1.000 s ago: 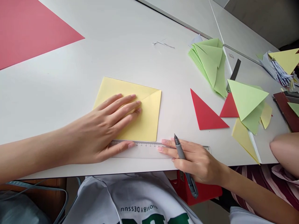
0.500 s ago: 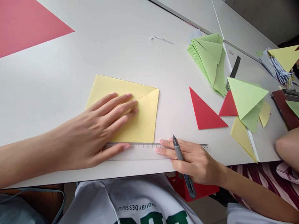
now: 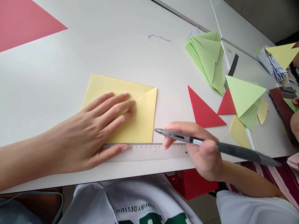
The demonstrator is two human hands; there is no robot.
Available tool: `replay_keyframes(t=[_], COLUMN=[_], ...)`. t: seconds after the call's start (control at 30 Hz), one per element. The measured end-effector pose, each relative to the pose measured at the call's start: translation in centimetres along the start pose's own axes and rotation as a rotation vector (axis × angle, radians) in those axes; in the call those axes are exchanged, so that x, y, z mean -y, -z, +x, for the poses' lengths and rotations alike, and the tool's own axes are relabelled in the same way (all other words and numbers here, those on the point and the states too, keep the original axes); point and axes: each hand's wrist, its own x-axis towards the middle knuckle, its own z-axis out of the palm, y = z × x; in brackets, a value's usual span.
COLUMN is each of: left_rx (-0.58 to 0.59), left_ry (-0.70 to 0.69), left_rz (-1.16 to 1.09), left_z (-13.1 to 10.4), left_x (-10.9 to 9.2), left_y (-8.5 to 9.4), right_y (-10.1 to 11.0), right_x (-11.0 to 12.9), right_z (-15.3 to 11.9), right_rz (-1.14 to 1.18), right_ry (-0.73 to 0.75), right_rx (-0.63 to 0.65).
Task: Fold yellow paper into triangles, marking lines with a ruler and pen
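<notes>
A folded sheet of yellow paper point(image 3: 144, 115) lies flat near the table's front edge. My left hand point(image 3: 102, 124) rests on it with the fingers spread, and its thumb lies on the clear ruler point(image 3: 149, 153). The ruler runs along the paper's lower edge, its scale facing the paper. My right hand point(image 3: 201, 149) grips a grey and black pen point(image 3: 177, 135) between thumb and fingers. The pen points left, its tip beside the paper's right edge, a little above the ruler. Whether the tip touches anything cannot be told.
Red triangles point(image 3: 203, 112), green pieces point(image 3: 245, 93) and yellow pieces lie to the right. Behind them are a stack of folded green paper point(image 3: 207, 59) and a dark blade-like tool point(image 3: 233, 67). Pink paper point(image 3: 25, 21) lies far left. Another person's hand point(image 3: 295, 101) shows at the right edge.
My right hand has lifted off the ruler and turned the pen from nearly upright to pointing left at the paper's edge. My left hand stays on the paper. The view has shifted slightly.
</notes>
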Motion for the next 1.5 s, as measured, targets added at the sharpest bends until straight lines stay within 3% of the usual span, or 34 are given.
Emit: replay_keyframes(t=[0.1,0.2,0.37,0.6,0.83,0.97,1.1,1.2,1.37,1.5], left_rx=[0.001,0.002,0.010,0.049,0.005,0.064,0.143,0.162,0.087,0.102], left_ry=[0.016,0.028,0.011,0.035,0.008,0.000,0.075,0.137,0.146,0.110], left_rz=[-0.004,-0.018,0.001,-0.032,0.000,0.053,0.031,-0.032,-0.106,-0.115], left_z=[0.0,0.0,0.1,0.0,-0.1,-0.3,-0.3,-0.5,-0.8,-0.1], left_x=[0.0,-0.2,-0.2,-0.4,-0.2,-1.4,-3.1,-4.0,-4.4,-3.0], left_y=[0.1,0.2,0.2,0.4,-0.1,0.5,1.1,0.8,0.1,1.1], right_y=[-0.5,-1.1,-1.5,-1.5,-1.5,-1.4,-1.3,-1.2,-0.6,0.0], right_x=[0.3,0.2,-0.3,-0.8,-0.5,-0.2,-0.4,-0.9,-0.6,-0.4], right_z=[1.2,1.7,1.2,0.7,0.6,-0.2,-1.0,-1.3,-1.4,-1.5], right_rz=[0.261,0.298,0.331,0.209,0.219,0.186,0.155,0.117,-0.130,-0.410], right_ry=[-0.137,-0.239,-0.252,-0.198,-0.202,-0.250,-0.287,-0.239,-0.058,0.280], right_rx=[-0.128,-0.189,-0.097,-0.074,-0.068,-0.057,-0.047,-0.028,-0.020,0.077])
